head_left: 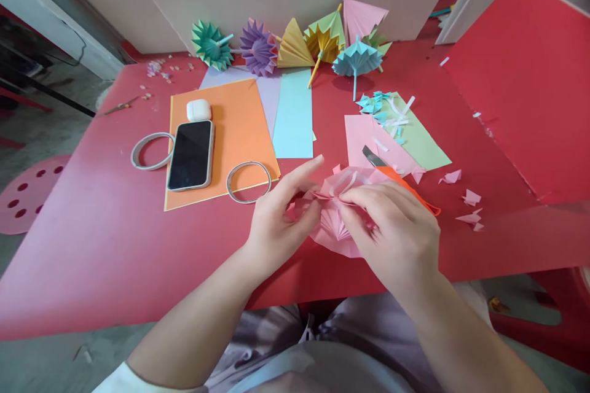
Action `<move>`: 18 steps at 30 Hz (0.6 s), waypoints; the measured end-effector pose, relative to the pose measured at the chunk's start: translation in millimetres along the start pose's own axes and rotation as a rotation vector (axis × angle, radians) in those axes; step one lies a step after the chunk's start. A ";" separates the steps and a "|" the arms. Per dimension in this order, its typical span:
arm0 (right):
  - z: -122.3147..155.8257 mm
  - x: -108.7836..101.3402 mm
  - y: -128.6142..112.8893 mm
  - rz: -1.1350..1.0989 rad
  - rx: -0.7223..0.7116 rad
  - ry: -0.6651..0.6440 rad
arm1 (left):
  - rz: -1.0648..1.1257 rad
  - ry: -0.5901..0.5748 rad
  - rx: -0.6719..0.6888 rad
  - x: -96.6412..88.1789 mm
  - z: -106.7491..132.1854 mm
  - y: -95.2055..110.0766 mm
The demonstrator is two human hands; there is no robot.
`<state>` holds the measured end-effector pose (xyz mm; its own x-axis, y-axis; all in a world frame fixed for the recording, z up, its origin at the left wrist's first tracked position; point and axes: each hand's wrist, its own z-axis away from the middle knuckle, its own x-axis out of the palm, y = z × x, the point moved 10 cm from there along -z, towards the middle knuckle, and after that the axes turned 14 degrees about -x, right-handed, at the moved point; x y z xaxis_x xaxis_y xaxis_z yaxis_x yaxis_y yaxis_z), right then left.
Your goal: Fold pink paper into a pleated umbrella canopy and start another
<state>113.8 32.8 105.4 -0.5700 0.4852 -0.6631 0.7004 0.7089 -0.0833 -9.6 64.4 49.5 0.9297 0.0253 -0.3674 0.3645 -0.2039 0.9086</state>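
Observation:
Pleated pink paper (338,230), fanned out in a rounded shape, lies at the table's near edge between both hands. My left hand (288,209) grips its left side between thumb and fingers, with the index finger stretched away to the upper right. Pinching a fold near the middle is my right hand (391,221), thumb against fingertips. Whitish strips show on the paper's far part. Just beyond the right hand is an orange-handled craft knife or scissors (373,156), its blade pointing up and left; the hand partly hides it.
Folded paper umbrellas (357,61) stand along the back. At left are a phone (191,155), an earbud case (199,110) and two tape rolls (247,182) on and beside orange paper (239,123). Small pink folded pieces (470,198) and paper scraps (399,113) lie at right.

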 end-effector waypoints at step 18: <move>2.2 6.4 18.9 -0.472 0.187 -0.098 | -0.013 0.031 0.148 -4.7 3.4 14.3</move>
<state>124.3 48.2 98.0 -0.8062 0.0779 -0.5865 0.4461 0.7312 -0.5161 -8.9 58.0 63.6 0.9271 0.0582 -0.3703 0.3667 -0.3451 0.8639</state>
